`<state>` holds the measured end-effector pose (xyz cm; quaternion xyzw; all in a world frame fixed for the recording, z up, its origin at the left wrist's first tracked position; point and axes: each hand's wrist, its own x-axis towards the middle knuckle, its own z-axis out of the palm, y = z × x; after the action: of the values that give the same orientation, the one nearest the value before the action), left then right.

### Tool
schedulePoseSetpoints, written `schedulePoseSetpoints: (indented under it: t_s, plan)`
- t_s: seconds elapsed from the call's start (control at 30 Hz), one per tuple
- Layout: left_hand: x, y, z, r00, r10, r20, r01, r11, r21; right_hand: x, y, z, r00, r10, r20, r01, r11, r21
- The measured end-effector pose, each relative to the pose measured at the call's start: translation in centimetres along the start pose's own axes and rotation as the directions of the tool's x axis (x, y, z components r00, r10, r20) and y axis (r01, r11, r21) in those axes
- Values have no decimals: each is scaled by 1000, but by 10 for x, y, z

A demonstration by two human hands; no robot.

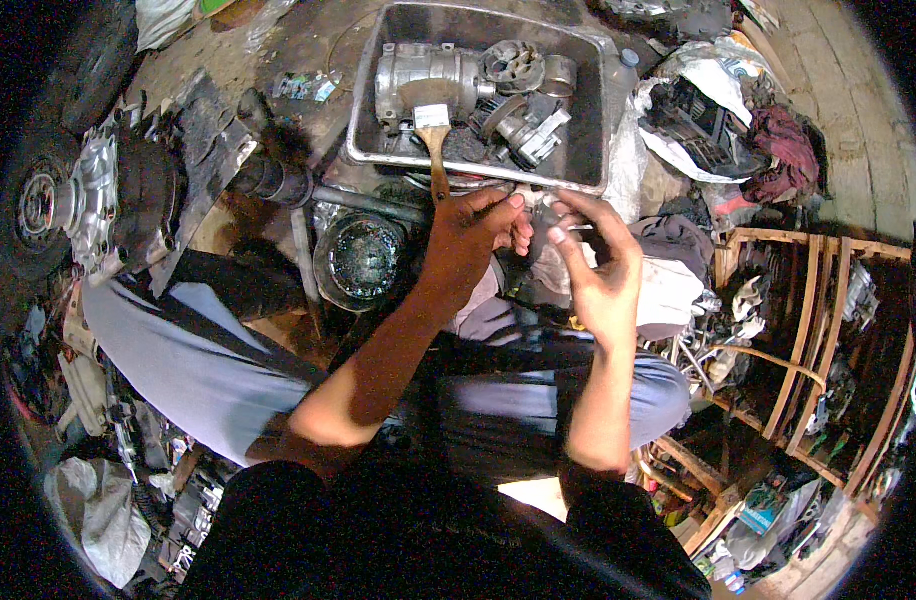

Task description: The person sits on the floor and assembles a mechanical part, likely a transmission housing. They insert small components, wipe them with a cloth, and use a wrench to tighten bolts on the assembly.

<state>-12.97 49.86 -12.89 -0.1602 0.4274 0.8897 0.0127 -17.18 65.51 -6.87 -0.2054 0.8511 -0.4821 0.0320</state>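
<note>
My left hand (pixel 478 235) is closed in front of the tray's near rim, thumb against curled fingers. Whatever it holds, if anything, is too small to make out. The end of a wooden-handled paintbrush (pixel 434 150) meets the back of this hand; its bristle end lies over the tray wall. To the right, my right hand (pixel 608 265) is curved with thumb and forefinger apart. Small pale bits show between the two hands, too blurred to name. Inside the grey metal tray (pixel 478 172) are a cylindrical metal housing (pixel 418 80), a round vaned part (pixel 511 65) and several other metal machine parts.
Below the tray stands a round black pan of dark liquid (pixel 363 255). A large metal assembly (pixel 103 205) is at the left. A wooden rack (pixel 798 330) stands at the right. Cloths (pixel 668 270) and a white sack with dark parts (pixel 703 110) lie near the tray.
</note>
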Motion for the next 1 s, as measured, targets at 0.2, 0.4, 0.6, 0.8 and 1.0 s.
schedulePoseSetpoints:
  t_s: [0.2,0.4,0.6,0.8,1.0]
  plan:
    - [-5,2,9,995,96,12,-97,993,75,-6,-3,18,998,53,-40,-49,994,98]
    - [-5,3,8,997,-43,68,42,999,21,-5,-3,18,995,30,-93,-22,996,83]
    - [-2,0,8,997,-31,65,23,993,119,-5,1,15,986,-106,-126,109,994,21]
    - [-3,6,8,981,189,44,-194,962,194,4,-5,21,968,-192,-162,191,981,-16]
    - [-17,45,2,877,476,-58,-448,857,254,18,-41,37,965,-147,-218,156,988,21]
